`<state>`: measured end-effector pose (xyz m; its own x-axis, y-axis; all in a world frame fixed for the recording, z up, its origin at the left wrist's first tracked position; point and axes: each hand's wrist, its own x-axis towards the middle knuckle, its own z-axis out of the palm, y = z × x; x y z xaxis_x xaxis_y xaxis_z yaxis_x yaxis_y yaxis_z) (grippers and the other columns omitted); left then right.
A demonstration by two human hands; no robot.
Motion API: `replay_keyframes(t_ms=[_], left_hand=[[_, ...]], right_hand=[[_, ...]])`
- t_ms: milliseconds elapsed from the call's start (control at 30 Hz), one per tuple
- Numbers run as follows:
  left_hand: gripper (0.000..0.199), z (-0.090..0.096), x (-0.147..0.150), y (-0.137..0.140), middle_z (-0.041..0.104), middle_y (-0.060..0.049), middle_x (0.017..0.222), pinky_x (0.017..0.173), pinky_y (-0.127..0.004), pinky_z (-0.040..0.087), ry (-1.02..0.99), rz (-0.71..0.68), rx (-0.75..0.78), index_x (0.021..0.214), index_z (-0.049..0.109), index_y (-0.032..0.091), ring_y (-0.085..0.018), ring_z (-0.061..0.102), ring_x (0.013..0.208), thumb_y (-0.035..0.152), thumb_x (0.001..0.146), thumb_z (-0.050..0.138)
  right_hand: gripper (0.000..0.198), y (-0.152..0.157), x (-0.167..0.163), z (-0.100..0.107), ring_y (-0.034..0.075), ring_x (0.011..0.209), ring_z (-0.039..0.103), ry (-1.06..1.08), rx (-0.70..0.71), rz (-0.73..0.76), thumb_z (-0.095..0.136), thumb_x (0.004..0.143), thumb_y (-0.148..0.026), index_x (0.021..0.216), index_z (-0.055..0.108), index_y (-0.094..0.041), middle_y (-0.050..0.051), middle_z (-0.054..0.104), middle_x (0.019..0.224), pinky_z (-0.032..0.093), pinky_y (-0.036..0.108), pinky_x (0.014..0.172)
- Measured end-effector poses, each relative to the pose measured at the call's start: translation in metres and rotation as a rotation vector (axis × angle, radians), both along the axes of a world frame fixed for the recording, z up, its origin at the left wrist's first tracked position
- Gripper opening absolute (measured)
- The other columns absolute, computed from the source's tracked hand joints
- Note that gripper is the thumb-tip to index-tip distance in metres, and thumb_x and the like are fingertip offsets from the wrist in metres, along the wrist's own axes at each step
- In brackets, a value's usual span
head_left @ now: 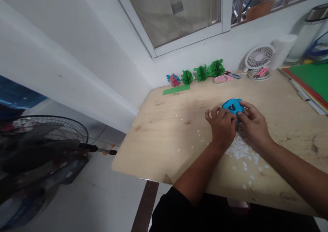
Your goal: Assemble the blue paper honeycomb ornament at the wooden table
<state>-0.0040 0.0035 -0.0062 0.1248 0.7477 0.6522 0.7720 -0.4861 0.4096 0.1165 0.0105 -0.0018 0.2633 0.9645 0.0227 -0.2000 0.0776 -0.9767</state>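
Observation:
A blue folded paper piece [233, 104] with a dark opening in it is held above the table between both hands. My left hand [222, 123] is closed at its lower left edge, thumb and index finger pressed to the paper, the other fingers curled and raised. My right hand [252, 119] grips its right side between thumb and fingers. Many small white paper bits [242, 148] lie in a heap below and between my wrists. The underside of the blue paper is hidden by my hands.
Along the wall stand green paper ornaments [201, 73] and a pink and blue one [173, 79]. A green strip [176, 89], tape roll [220, 79], blue snips [232, 75] and small white fan [259, 56] are behind. Coloured paper sheets [311, 79] lie right; a floor fan [46, 139] stands left.

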Motion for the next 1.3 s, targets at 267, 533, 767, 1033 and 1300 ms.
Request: replay_keyframes(t_ms=[267, 533, 767, 1033, 1300], left_hand=[[0.005, 0.0009, 0.0005, -0.0010, 0.078, -0.002, 0.106, 0.108, -0.049, 0.040, -0.045, -0.006, -0.028, 0.099, 0.073, 0.027, -0.029, 0.062, 0.115, 0.027, 0.095, 0.075], [0.004, -0.0013, 0.0009, 0.0002, 0.076, -0.003, 0.102, 0.106, -0.049, 0.040, -0.044, 0.009, -0.025, 0.094, 0.072, 0.026, -0.029, 0.061, 0.113, 0.028, 0.095, 0.076], [0.003, 0.0000, 0.0002, -0.0008, 0.076, -0.002, 0.100, 0.104, -0.047, 0.041, -0.062, 0.008, -0.024, 0.094, 0.073, 0.027, -0.028, 0.061, 0.112, 0.028, 0.096, 0.075], [0.007, 0.0042, -0.0007, -0.0014, 0.075, -0.004, 0.103, 0.103, -0.045, 0.043, 0.012, 0.041, -0.089, 0.095, 0.067, 0.024, -0.029, 0.061, 0.112, 0.028, 0.099, 0.070], [0.005, 0.0078, -0.0005, -0.0035, 0.072, -0.004, 0.106, 0.105, -0.044, 0.041, 0.077, 0.008, -0.102, 0.097, 0.062, 0.024, -0.026, 0.059, 0.113, 0.027, 0.101, 0.065]], right_hand=[[0.042, 0.0019, 0.0011, -0.0021, 0.017, 0.068, 0.065, -0.039, 0.044, -0.041, 0.085, 0.078, -0.041, 0.117, 0.076, -0.030, 0.000, 0.073, 0.085, 0.051, 0.028, 0.054], [0.041, 0.0019, 0.0000, -0.0016, 0.020, 0.077, 0.069, -0.021, 0.023, -0.026, 0.084, 0.077, -0.040, 0.117, 0.076, -0.030, 0.002, 0.076, 0.091, 0.055, 0.030, 0.061], [0.039, 0.0010, -0.0004, 0.0005, 0.020, 0.080, 0.069, -0.041, 0.055, -0.048, 0.083, 0.077, -0.038, 0.115, 0.077, -0.030, 0.002, 0.076, 0.094, 0.058, 0.033, 0.069], [0.040, 0.0021, -0.0002, -0.0025, 0.019, 0.078, 0.067, -0.131, 0.092, -0.051, 0.081, 0.078, -0.036, 0.117, 0.077, -0.030, 0.002, 0.076, 0.095, 0.057, 0.033, 0.070], [0.043, 0.0038, 0.0017, -0.0035, 0.018, 0.068, 0.064, -0.132, 0.049, -0.089, 0.081, 0.079, -0.039, 0.120, 0.076, -0.026, 0.002, 0.073, 0.085, 0.052, 0.030, 0.057]])
